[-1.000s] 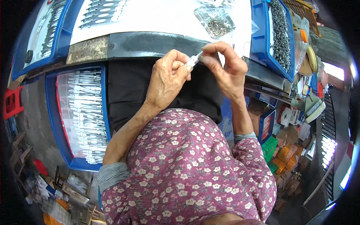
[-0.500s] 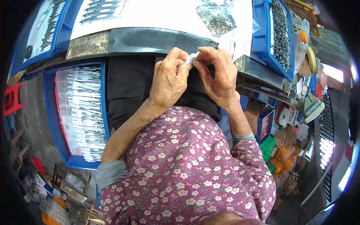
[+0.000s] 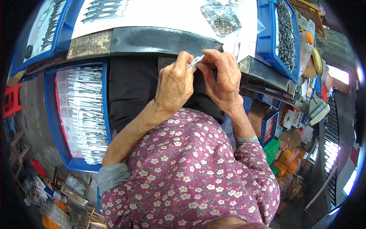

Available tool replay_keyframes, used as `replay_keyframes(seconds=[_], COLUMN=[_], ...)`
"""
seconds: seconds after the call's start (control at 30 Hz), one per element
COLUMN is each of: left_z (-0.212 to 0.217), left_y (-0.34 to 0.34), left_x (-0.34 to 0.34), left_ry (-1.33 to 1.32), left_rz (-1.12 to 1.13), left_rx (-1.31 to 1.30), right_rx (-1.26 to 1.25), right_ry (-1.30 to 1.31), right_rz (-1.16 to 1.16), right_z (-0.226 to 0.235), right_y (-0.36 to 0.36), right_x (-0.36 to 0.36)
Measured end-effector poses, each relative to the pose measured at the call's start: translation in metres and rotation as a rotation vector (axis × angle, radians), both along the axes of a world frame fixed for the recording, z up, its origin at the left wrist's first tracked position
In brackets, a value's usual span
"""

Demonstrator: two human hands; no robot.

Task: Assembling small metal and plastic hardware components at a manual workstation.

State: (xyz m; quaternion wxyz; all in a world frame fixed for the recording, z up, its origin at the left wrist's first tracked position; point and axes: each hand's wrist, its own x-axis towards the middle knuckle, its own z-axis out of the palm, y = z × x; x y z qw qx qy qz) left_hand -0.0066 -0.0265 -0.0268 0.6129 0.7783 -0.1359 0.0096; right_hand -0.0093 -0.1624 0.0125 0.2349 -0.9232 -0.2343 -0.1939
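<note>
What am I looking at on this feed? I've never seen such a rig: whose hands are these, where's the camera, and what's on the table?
There is no machine: these are a person's bare hands, the left hand and the right hand. The camera is the left one of two fisheyes worn on the head, looking down, so straight edges bend near the rim. Both hands hold a small white piece, too small to make out in detail. On the white work surface lie slim dark-and-white pieces and small metal parts in clear plastic. A blue bin stands at each side, left and right. Lower left, a blue tray holds many slim, mostly white pieces.
</note>
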Motion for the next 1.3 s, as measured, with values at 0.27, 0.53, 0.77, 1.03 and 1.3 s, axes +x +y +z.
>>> replay_keyframes(seconds=[0.27, 0.53, 0.77, 1.03, 1.3], left_z=[0.001, 0.012, 0.022, 0.018, 0.018], left_y=[-0.002, 0.006, 0.012, 0.011, 0.014], left_x=[-0.005, 0.000, 0.009, 0.008, 0.009], left_ry=[-0.025, 0.374, 0.663, 0.669, 0.787], left_rz=[-0.058, -0.235, -0.343, -0.349, -0.312], left_rx=[-0.009, -0.217, -0.416, -0.425, -0.576], right_rx=[0.236, 0.744, 1.111, 1.154, 1.255], right_ry=[0.151, 0.611, 0.833, 0.742, 0.664], right_rz=[-0.123, -0.257, -0.126, -0.143, -0.120], right_z=[-0.010, -0.008, -0.021, -0.023, -0.025], right_y=[-0.008, -0.016, -0.013, -0.010, 0.002], right_x=[-0.011, -0.018, -0.021, -0.021, -0.017])
